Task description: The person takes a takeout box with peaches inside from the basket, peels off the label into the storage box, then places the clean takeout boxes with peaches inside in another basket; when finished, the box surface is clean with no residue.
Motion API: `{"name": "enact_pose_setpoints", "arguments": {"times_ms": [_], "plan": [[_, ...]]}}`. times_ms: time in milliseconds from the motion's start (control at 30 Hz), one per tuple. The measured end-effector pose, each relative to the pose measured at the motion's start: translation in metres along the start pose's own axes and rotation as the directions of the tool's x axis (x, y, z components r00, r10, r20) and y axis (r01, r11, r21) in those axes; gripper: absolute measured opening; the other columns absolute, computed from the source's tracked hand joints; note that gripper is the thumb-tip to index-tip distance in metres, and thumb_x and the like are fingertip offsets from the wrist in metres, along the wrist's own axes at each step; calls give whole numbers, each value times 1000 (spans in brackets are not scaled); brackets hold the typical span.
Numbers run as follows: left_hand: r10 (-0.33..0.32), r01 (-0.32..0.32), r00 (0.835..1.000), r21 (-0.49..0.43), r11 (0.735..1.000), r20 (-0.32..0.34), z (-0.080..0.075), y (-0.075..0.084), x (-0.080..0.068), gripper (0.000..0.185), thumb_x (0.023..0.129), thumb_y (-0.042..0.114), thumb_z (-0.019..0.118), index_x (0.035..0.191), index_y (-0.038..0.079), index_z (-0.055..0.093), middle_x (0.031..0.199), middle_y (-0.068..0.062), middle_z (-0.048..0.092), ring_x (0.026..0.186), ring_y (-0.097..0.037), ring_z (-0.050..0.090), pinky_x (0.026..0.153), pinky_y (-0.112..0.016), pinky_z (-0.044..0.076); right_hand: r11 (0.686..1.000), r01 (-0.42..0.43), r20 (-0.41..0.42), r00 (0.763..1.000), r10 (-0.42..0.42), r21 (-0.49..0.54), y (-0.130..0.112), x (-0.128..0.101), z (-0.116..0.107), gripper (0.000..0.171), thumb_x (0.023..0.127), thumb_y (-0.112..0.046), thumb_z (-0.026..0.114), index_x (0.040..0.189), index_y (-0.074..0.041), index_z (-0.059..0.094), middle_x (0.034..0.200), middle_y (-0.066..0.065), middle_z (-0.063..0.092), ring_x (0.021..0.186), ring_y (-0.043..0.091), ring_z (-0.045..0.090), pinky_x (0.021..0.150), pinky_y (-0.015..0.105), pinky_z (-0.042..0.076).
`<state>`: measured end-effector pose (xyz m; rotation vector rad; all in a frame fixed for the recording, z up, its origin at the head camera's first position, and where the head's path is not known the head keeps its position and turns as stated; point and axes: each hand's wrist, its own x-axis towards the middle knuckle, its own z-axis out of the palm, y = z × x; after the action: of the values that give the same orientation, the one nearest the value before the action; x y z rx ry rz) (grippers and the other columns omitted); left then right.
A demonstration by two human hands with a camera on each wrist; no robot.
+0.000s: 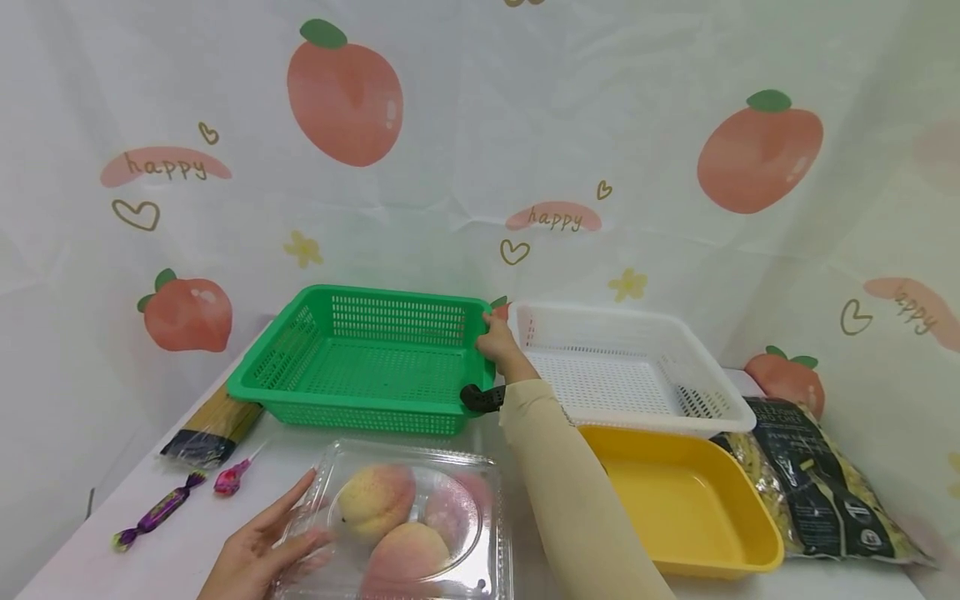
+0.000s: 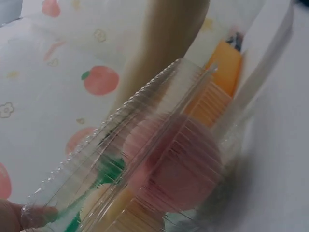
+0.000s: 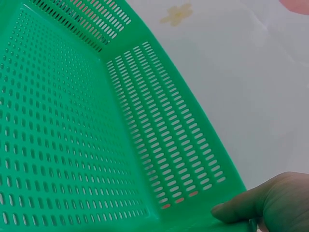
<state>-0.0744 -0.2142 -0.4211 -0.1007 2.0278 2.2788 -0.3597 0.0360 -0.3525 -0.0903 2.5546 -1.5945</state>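
My left hand (image 1: 262,546) holds the left side of a clear plastic clamshell box (image 1: 491,533), its thumb over the lid. Inside the box are several peaches (image 1: 377,500), yellow and pink; the box's near edge runs out of the head view. In the left wrist view, one peach (image 2: 174,162) shows through the ribbed wall. With my right hand (image 1: 501,346) I grip the right rim of a green slotted plastic basket (image 1: 360,404). The right wrist view has the thumb on top of the basket's (image 3: 169,130) rim near a corner; the other fingers are mostly hidden.
Right of the green basket stands a white slotted basket (image 1: 600,375), with a yellow tray (image 1: 682,500) before it, partly behind my right sleeve (image 1: 577,492). A dark printed bag (image 1: 825,483) lies far right. At left lie a noodle-like packet (image 1: 213,429), a lollipop (image 1: 232,477) and a purple-wrapped candy (image 1: 159,510).
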Motion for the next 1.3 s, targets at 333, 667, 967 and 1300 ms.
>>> {"name": "enact_pose_setpoints", "arguments": {"times_ms": [333, 667, 967, 1300], "plan": [[71, -67, 995, 57, 996, -67, -31, 15, -9, 63, 93, 6, 54, 145, 30, 30, 110, 27, 61, 89, -11, 69, 69, -30, 57, 1000, -1, -4, 1000, 1, 8, 1, 1, 0, 70, 85, 12, 44, 148, -7, 22, 158, 3, 8, 143, 25, 17, 103, 48, 38], [271, -252, 952, -138, 958, 142, -56, 35, -11, 63, 96, -7, 37, 148, 26, 23, 123, 17, 59, 99, -17, 68, 75, -31, 57, 1000, 0, -6, 1000, 0, -4, 2, 3, 0, 70, 84, 12, 45, 148, -8, 23, 158, 3, 8, 143, 26, 16, 102, 48, 40], [335, -319, 941, -201, 926, 50, -54, 66, -7, 60, 96, -9, 36, 146, 22, 30, 126, 14, 59, 99, -15, 68, 73, -28, 57, 1000, 1, -14, 1000, -1, 9, 3, 3, -1, 72, 82, 13, 45, 147, -7, 24, 158, 4, 10, 141, 27, 22, 99, 47, 43], [331, -306, 943, -356, 883, 10, -45, 86, 18, 58, 96, -8, 37, 142, 27, 38, 121, 8, 64, 95, -18, 69, 68, -24, 57, 999, 11, -8, 1000, -11, 31, 3, 4, 0, 73, 81, 15, 44, 148, -6, 23, 158, 4, 8, 141, 26, 21, 92, 42, 46]]}}
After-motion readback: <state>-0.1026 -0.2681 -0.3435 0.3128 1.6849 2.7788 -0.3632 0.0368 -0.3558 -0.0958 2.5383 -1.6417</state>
